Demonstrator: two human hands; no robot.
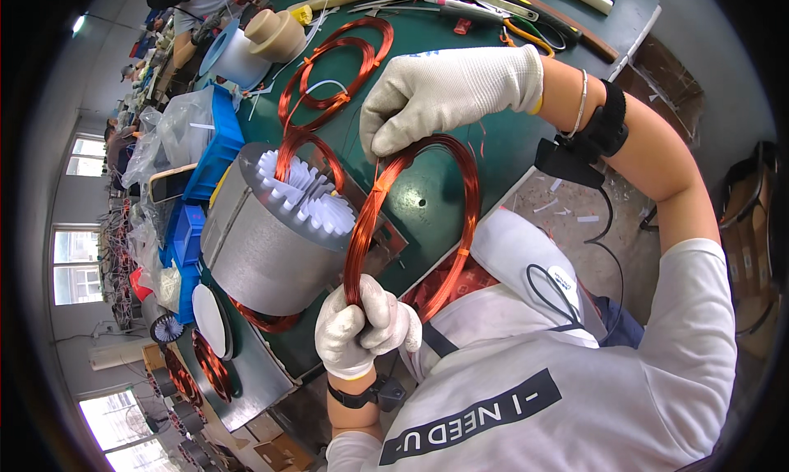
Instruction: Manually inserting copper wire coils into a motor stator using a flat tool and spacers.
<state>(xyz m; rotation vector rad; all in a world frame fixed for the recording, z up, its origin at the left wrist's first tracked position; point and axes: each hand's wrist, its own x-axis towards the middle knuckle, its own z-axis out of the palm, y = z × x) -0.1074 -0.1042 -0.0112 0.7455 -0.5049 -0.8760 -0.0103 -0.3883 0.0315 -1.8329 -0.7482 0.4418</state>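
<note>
An oval coil of copper winding wire (468, 194), bound in several places, hangs between my hands. My left hand (362, 328), in a white knit glove, is closed round the coil's lower left side. My right hand (448, 94), gloved alike, pinches the coil's top near a binding, fingertips together. Just left of the coil lies a grey metal stator (267, 242) on its side, with white slot liners (304, 197) sticking out of its end. Other copper coils (341, 78) lie linked on the table behind, one loop reaching into the stator's opening.
The green table (427, 201) runs from centre to upper right. Hand tools and rods (509, 12) lie along its far side. Blue bins (218, 135), plastic bags and a wire spool (234, 53) stand at left. Another person (205, 12) works far left. A dark cable (612, 225) hangs from my right wrist.
</note>
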